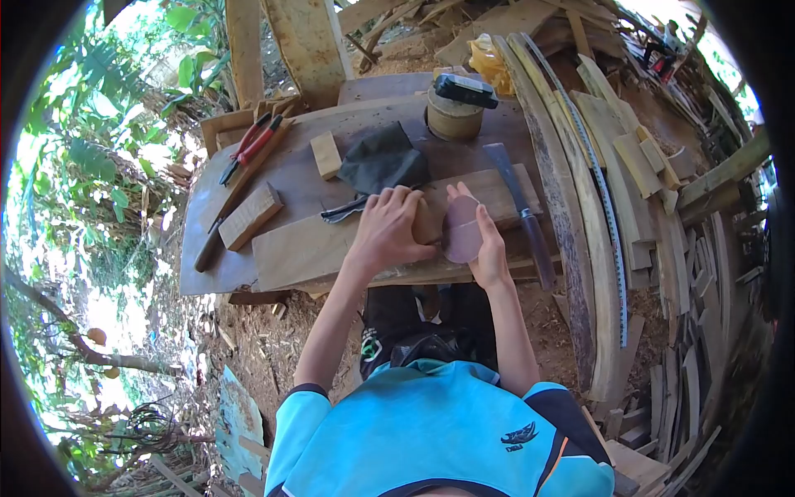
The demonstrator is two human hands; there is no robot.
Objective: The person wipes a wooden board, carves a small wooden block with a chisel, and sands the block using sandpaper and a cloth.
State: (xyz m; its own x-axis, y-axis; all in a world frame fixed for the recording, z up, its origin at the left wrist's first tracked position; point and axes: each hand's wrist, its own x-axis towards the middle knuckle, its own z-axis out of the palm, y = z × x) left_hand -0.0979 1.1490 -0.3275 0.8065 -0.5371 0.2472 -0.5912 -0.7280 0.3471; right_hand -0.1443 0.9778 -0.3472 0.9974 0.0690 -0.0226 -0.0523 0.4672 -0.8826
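My left hand (383,228) is closed around a small wooden block (428,219) above a flat board (286,251) on the workbench. Just right of it, my right hand (490,253) grips a round reddish-brown sanding disc (460,234), thumb over its face and fingers behind. The disc's edge is close to the block; whether they touch I cannot tell. A dark cloth (381,157) lies beyond my left hand, with a thin dark strip (344,210) beside it. To the right, a wide-bladed chisel (519,192) with a dark handle rests across the board.
Red-handled pliers (248,151), a wooden block (251,217) and a smaller block (325,155) lie on the workbench (199,273). A black device (465,89) tops a round container (452,122) at the back. Long planks (571,224) and a measuring tape (611,215) run along the right.
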